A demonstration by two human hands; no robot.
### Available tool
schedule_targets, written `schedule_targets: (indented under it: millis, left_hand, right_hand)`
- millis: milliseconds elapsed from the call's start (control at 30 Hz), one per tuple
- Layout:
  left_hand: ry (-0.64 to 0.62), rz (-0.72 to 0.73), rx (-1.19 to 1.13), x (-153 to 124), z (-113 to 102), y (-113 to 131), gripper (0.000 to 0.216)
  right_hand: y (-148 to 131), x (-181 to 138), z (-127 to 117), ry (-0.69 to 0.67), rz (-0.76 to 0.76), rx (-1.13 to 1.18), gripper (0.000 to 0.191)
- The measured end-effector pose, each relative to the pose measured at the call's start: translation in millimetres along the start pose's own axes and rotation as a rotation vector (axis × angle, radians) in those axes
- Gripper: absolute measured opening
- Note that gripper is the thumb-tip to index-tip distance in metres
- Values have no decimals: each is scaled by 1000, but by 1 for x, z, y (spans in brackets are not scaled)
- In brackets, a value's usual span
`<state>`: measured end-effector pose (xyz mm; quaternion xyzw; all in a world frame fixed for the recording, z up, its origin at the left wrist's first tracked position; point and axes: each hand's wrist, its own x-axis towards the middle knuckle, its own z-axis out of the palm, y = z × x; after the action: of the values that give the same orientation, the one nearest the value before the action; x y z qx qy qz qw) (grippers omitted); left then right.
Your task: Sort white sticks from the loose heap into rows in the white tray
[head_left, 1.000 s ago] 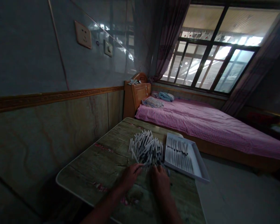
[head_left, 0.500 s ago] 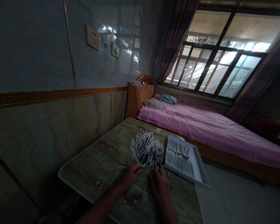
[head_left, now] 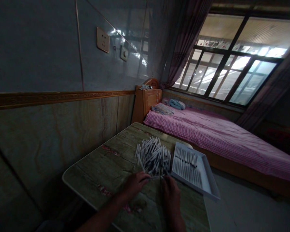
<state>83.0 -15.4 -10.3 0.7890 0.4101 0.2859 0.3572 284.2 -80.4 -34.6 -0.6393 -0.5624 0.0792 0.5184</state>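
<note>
A loose heap of several short white sticks (head_left: 153,155) lies on a small table (head_left: 106,170) with a worn, marbled top. Right of the heap stands a white tray (head_left: 206,174) with more white sticks laid side by side in rows. My left hand (head_left: 134,184) rests at the heap's near edge, fingers curled, their tips touching the nearest sticks. My right hand (head_left: 170,191) lies beside it with fingers bent at the same edge. The light is dim, so what the fingers hold stays unclear.
A tiled wall with a wall socket (head_left: 102,39) runs along the left. Beyond the table stands a bed (head_left: 215,135) with a pink checked cover and an orange wooden headboard (head_left: 147,100). A large barred window (head_left: 229,64) and curtain are behind it. Bare floor lies to the right.
My head has turned a little, so the room has slid sideways in view. Both hands stay at the near edge of the heap with only small finger movements.
</note>
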Motion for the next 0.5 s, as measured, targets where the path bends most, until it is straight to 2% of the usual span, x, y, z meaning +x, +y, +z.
schedule_targets:
  millis: [200, 500]
  left_hand:
    - [-33, 1, 33, -1, -2, 3, 28]
    - [-39, 38, 14, -2, -2, 1, 27]
  right_hand:
    - [1, 1, 0, -43, -57, 64, 25]
    - [-19, 1, -6, -196, -140, 36, 26]
